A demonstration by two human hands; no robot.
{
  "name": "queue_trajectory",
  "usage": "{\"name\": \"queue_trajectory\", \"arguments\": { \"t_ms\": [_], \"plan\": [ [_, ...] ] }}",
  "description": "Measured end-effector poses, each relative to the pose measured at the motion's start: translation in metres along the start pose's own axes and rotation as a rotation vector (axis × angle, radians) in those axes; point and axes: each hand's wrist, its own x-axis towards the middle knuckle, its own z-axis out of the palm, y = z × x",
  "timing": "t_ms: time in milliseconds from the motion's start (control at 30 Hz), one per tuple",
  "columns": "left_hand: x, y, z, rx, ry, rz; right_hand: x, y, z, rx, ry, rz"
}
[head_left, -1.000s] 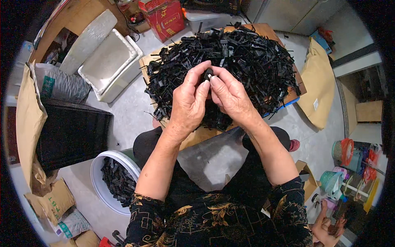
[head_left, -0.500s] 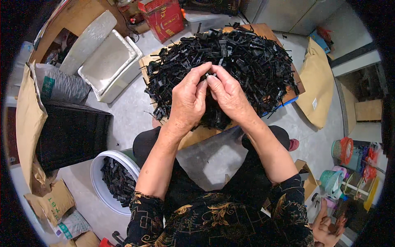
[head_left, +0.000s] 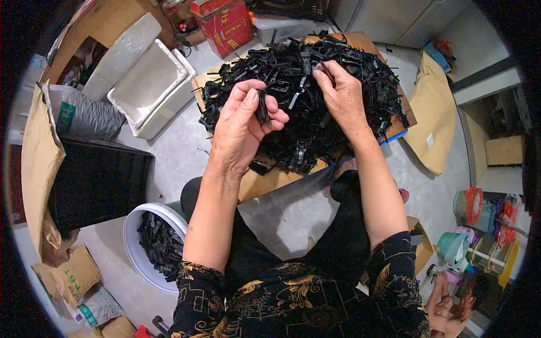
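Note:
A large heap of small black plastic parts covers a low board in front of me. My left hand is closed, palm partly turned up, around a short black plastic part held between thumb and fingers above the heap's near left side. Over the heap's middle right, my right hand has its thumb and fingers drawn together in a pinch. Something dark shows at those fingertips, but its kind cannot be told against the black parts behind it.
A white bucket of black parts stands by my left leg. Beyond it are a black box and a white foam box. A tan sack lies right of the board; a red carton stands behind. Another person's hand shows lower right.
My hands were together over the heap and are now apart. The left moved slightly left and turned, showing the black part; the right moved right and farther out over the heap.

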Motion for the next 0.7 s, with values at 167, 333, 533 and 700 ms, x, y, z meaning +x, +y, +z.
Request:
{"name": "queue_trajectory", "arguments": {
  "t_ms": [167, 333, 533, 700],
  "plan": [
    [-0.001, -0.004, -0.004, -0.058, 0.001, -0.045, 0.003, -0.003, -0.005, 0.119, 0.075, 0.036],
    [0.0, -0.008, -0.001, -0.086, -0.055, -0.077, 0.005, 0.001, -0.018, 0.496, 0.038, 0.212],
    [0.001, -0.019, 0.01, 0.01, -0.037, -0.12, 0.008, 0.009, -0.024, 0.53, 0.101, 0.245],
    [0.001, -0.022, 0.009, 0.027, -0.079, -0.155, 0.006, 0.002, -0.032, 0.771, 0.161, 0.246]
  ]
}}
